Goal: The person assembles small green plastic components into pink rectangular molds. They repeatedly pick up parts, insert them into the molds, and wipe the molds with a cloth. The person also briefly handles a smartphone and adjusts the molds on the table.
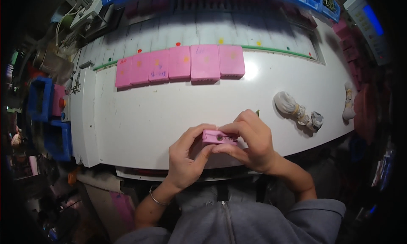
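Near the front edge of the white worktable [140,129], I hold a small pink rubber mould [207,136] between both hands. A dark round hole shows in the side facing up, with a seam line running along it. My left hand [184,161] grips its left end with thumb and fingers. My right hand [254,144] closes on the right end, its thumb and fingers covering part of the block. A small green thing [257,113] sticks up just behind the right hand; what it is I cannot make out.
Several larger pink blocks [205,62] lie in a row across the table's far part. To the right rests a knotted white cloth bundle [288,104], with a smaller one [348,102] beyond. Blue bins [57,140] stand at left, and a device with a blue screen [373,20] at far right.
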`<state>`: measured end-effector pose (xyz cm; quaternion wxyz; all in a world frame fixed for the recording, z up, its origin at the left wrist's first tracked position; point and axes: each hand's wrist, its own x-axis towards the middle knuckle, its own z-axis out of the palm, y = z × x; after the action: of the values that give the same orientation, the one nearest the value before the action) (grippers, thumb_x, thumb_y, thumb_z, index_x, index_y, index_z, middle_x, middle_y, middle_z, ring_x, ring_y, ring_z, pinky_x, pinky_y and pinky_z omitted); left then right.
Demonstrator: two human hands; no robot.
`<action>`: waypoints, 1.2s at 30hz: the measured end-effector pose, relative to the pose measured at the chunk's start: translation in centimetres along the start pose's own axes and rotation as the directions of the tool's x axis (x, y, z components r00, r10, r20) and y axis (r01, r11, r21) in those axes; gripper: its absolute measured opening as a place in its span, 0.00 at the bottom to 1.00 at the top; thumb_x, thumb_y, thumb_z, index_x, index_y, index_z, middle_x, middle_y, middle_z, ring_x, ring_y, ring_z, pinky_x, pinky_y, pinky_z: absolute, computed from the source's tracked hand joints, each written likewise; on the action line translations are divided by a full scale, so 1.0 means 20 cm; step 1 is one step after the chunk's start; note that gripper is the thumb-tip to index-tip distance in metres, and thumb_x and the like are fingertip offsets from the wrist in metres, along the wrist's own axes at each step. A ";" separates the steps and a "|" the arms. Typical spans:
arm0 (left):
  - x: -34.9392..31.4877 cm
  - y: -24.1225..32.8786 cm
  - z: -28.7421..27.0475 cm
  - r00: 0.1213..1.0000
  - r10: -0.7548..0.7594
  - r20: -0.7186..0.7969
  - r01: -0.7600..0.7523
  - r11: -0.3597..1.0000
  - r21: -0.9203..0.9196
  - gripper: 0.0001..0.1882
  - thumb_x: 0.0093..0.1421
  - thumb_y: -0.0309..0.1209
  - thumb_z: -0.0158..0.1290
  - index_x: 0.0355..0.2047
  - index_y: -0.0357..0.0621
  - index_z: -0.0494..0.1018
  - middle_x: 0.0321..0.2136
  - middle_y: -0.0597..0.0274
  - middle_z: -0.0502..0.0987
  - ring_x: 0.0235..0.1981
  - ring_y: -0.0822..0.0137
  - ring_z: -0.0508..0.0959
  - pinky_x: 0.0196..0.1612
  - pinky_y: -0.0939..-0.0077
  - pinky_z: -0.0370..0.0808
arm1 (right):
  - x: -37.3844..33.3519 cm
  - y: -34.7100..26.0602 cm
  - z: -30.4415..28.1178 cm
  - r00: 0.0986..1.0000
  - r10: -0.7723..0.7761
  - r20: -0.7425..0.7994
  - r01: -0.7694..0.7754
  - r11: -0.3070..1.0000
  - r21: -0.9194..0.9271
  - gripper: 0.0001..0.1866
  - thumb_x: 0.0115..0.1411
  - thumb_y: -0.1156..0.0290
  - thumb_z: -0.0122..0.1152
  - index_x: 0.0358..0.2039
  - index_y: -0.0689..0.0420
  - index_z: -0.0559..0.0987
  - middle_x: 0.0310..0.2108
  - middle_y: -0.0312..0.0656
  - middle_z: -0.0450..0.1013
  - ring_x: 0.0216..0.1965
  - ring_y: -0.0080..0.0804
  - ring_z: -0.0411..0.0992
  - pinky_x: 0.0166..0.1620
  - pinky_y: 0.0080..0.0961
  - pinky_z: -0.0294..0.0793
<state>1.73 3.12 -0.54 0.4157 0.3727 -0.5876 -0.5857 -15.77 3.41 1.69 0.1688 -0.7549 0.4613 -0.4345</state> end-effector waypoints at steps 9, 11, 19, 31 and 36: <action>0.03 0.02 0.06 0.988 -0.145 0.056 0.154 0.951 -0.268 0.17 0.59 0.21 0.51 0.49 0.30 0.64 0.42 0.56 0.73 0.44 0.71 0.74 0.48 0.80 0.73 | 0.04 0.04 -0.01 0.996 0.080 0.038 -0.079 0.997 -0.027 0.11 0.47 0.68 0.66 0.25 0.59 0.74 0.19 0.40 0.66 0.21 0.36 0.67 0.24 0.30 0.67; 0.09 0.07 0.08 0.983 -0.172 0.069 0.185 0.924 -0.334 0.18 0.60 0.20 0.50 0.51 0.31 0.63 0.42 0.55 0.72 0.44 0.71 0.73 0.48 0.80 0.72 | 0.08 0.05 -0.05 0.988 0.128 0.082 -0.127 0.992 -0.022 0.09 0.50 0.69 0.64 0.26 0.59 0.74 0.20 0.42 0.68 0.22 0.39 0.68 0.26 0.32 0.69; 0.36 0.16 -0.23 0.937 0.344 0.061 -0.259 0.564 0.784 0.39 0.44 0.36 0.65 0.55 0.37 0.62 0.51 0.47 0.65 0.53 0.49 0.65 0.54 0.63 0.65 | 0.39 0.42 -0.35 0.891 0.452 0.051 -0.411 0.848 -0.334 0.16 0.64 0.66 0.47 0.25 0.65 0.74 0.15 0.46 0.68 0.17 0.34 0.67 0.26 0.29 0.66; 0.62 0.04 -0.42 0.880 0.248 0.406 -0.457 0.204 0.866 0.53 0.41 0.57 0.61 0.58 0.32 0.55 0.58 0.42 0.55 0.62 0.43 0.50 0.61 0.48 0.50 | 0.34 0.54 -0.29 0.898 0.133 0.419 0.150 0.802 -0.578 0.45 0.50 0.44 0.60 0.59 0.63 0.57 0.55 0.58 0.56 0.56 0.55 0.56 0.57 0.43 0.58; 0.76 -0.03 -0.14 0.805 0.341 0.486 -0.568 0.206 0.797 0.51 0.43 0.56 0.59 0.56 0.28 0.56 0.55 0.41 0.59 0.59 0.44 0.55 0.60 0.51 0.54 | 0.34 0.47 -0.36 0.865 0.198 0.462 0.166 0.756 -0.633 0.51 0.46 0.47 0.66 0.61 0.63 0.53 0.56 0.59 0.54 0.57 0.55 0.55 0.58 0.42 0.57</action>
<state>-1.40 -11.98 -0.52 0.2254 0.2852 -0.9308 -0.0388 -25.50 -6.25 3.01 0.0123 -0.8475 0.5297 -0.0323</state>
